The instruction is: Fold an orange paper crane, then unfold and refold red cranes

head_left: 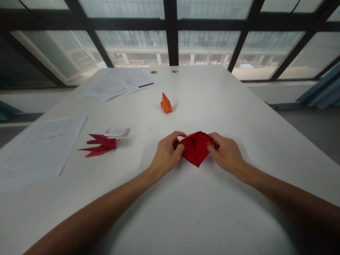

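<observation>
At the centre of the frame we find the folded paper [196,148] lying on the table [239,117], pinched between our left hand [167,154] and right hand [227,152]. Above it, farther back, stands a small paper figure [166,103]. At middle left lies a pointed paper figure [100,145], with a keypad device [117,132] just behind it. A printed sheet [39,148] lies at the left edge, loose papers [117,84] at upper left, and the windows [138,47] behind the table.

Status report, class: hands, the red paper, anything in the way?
Left hand, right hand: both pinching red folded paper on white table. Orange origami beyond, dark red origami off left, both apart from it.
</observation>
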Demonstrator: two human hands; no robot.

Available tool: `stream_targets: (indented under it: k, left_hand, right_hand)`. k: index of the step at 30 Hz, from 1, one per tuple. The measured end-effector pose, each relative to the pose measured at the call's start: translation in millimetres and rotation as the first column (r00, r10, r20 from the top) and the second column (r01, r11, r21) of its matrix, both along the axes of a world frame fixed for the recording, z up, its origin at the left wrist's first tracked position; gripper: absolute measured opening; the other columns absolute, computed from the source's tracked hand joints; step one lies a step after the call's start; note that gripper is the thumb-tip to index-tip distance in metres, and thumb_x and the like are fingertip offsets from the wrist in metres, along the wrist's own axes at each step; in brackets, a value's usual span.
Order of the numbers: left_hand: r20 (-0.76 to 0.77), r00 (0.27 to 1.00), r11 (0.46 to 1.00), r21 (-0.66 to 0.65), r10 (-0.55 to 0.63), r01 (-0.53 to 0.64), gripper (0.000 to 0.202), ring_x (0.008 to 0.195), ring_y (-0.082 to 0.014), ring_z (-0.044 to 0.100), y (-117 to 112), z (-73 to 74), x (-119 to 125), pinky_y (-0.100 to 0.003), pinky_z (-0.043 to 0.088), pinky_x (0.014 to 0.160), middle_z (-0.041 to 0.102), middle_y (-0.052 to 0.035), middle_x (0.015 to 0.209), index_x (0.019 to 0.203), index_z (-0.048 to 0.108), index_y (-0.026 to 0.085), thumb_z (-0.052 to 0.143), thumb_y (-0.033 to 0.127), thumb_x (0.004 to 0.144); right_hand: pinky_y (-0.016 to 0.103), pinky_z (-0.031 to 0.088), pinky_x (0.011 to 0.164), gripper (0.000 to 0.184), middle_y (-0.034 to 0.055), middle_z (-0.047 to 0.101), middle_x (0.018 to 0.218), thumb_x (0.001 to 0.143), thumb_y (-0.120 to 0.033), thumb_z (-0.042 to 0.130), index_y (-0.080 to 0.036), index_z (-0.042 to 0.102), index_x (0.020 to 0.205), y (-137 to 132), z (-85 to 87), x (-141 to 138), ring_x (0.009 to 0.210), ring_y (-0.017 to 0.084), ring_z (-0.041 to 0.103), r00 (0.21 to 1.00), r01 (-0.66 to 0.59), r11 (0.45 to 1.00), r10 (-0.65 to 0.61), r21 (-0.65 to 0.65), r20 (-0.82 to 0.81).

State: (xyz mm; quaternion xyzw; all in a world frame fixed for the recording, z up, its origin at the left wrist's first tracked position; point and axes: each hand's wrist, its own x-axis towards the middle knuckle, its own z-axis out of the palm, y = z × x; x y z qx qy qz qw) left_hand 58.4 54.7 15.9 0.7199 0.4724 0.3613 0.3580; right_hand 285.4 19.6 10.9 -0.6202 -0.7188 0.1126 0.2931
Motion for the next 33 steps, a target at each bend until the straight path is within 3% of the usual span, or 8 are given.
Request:
stream_targets:
  k: [6, 12, 19, 22, 27, 30, 33]
  left_hand:
    - [0.243, 0.968, 0.970, -0.243, 0.068, -0.007, 0.029, 0.060, -0.0127, 0.062, 12, -2.9, -2, -0.024, 0.049, 0.054, 0.068, -0.0004, 0.079, 0.100, 0.073, 0.018, 0.051, 0.016, 0.081]
    - [0.333, 0.935, 0.964, -0.262, 0.125, -0.035, 0.014, 0.065, -0.0153, 0.068, 11, -7.9, -1, -0.028, 0.058, 0.064, 0.071, -0.0030, 0.078, 0.087, 0.070, 0.016, 0.058, 0.022, 0.084]
    - [0.454, 0.880, 0.943, -0.332, 0.137, 0.025, 0.023, 0.070, -0.0128, 0.065, 10, -7.1, -3, -0.027, 0.055, 0.070, 0.066, 0.0002, 0.077, 0.083, 0.060, 0.017, 0.073, 0.036, 0.085]
    - [0.568, 0.812, 0.943, -0.326, 0.136, 0.070, 0.030, 0.069, -0.0097, 0.060, 14, -10.2, -3, -0.023, 0.051, 0.067, 0.060, 0.0039, 0.077, 0.087, 0.054, 0.019, 0.080, 0.029, 0.078]
    - [0.684, 0.720, 0.936, -0.319, 0.116, 0.152, 0.038, 0.072, -0.0083, 0.057, 16, -11.9, -5, -0.024, 0.052, 0.071, 0.051, 0.0068, 0.083, 0.104, 0.055, 0.023, 0.081, 0.025, 0.076]
    - [0.673, 0.737, 0.942, -0.279, 0.053, 0.187, 0.041, 0.076, -0.0076, 0.056, 15, -13.2, -8, -0.022, 0.050, 0.070, 0.052, 0.0051, 0.093, 0.107, 0.056, 0.023, 0.082, 0.023, 0.076]
    - [0.605, 0.796, 0.939, -0.260, -0.024, 0.226, 0.051, 0.086, -0.0101, 0.059, 13, -13.5, -9, -0.022, 0.051, 0.075, 0.054, 0.0020, 0.105, 0.116, 0.056, 0.024, 0.085, 0.020, 0.073]
  right_hand:
    - [0.031, 0.048, 0.065, 0.025, 0.0031, 0.077, 0.087, 0.094, -0.019, 0.052, -0.023, 0.070, 0.112, 5, -12.8, 10, 0.068, 0.019, 0.067, 0.988, -0.090, 0.994, 0.097, 0.068, -0.119]
    - [0.030, 0.051, 0.060, 0.023, 0.0021, 0.077, 0.081, 0.092, -0.019, 0.055, -0.023, 0.073, 0.108, 6, -19.0, 11, 0.064, 0.018, 0.069, 0.966, -0.020, 0.998, 0.035, 0.061, -0.258]
    - [0.031, 0.058, 0.063, 0.021, 0.0024, 0.077, 0.080, 0.091, -0.020, 0.061, -0.022, 0.072, 0.109, 1, -19.1, 8, 0.069, 0.019, 0.074, 0.924, -0.049, 0.996, 0.074, 0.076, -0.375]
    - [0.033, 0.059, 0.066, 0.017, 0.0040, 0.078, 0.086, 0.090, -0.020, 0.064, -0.022, 0.073, 0.103, 1, -18.7, 8, 0.073, 0.020, 0.075, 0.855, -0.045, 0.992, 0.099, 0.117, -0.510]
    - [0.039, 0.064, 0.079, 0.010, 0.0035, 0.078, 0.086, 0.087, -0.025, 0.069, -0.021, 0.074, 0.094, 7, -17.8, 7, 0.080, 0.020, 0.076, 0.624, -0.102, 0.994, 0.097, 0.043, -0.775]
    - [0.042, 0.065, 0.077, 0.016, 0.0025, 0.075, 0.085, 0.090, -0.035, 0.067, -0.020, 0.072, 0.092, 11, -17.3, 8, 0.076, 0.020, 0.074, 0.495, -0.185, 0.982, 0.057, -0.041, -0.867]
    - [0.035, 0.062, 0.068, 0.021, 0.0005, 0.071, 0.078, 0.088, -0.041, 0.072, -0.020, 0.067, 0.087, 13, -16.7, 8, 0.069, 0.017, 0.069, 0.491, -0.209, 0.974, 0.027, -0.087, -0.871]
